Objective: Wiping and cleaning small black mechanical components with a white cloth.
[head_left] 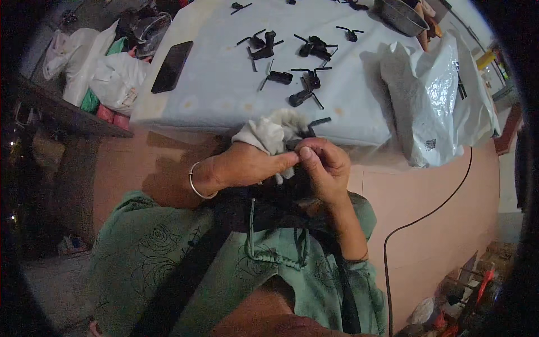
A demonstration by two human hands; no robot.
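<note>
My left hand (252, 164) is closed round a bunched whitish cloth (268, 132), its thumb pointing toward my right hand. Fingers and thumb of my right hand (330, 167) pinch together on a small black plastic part (293, 145), mostly hidden between the two hands. A short black rod (320, 121) juts out just beyond the fingers, over the table's near edge. On the pale tablecloth ahead lie several similar black parts with thin rods, among them a nearest one (301, 99) and a small pile (316, 47).
A black phone (172, 67) lies at the table's left. A white plastic bag (435, 104) stands on the right edge, with a grey basin (401, 18) behind it. More bags (119, 81) fill a shelf on the left. A dark cable (422, 218) runs along the floor.
</note>
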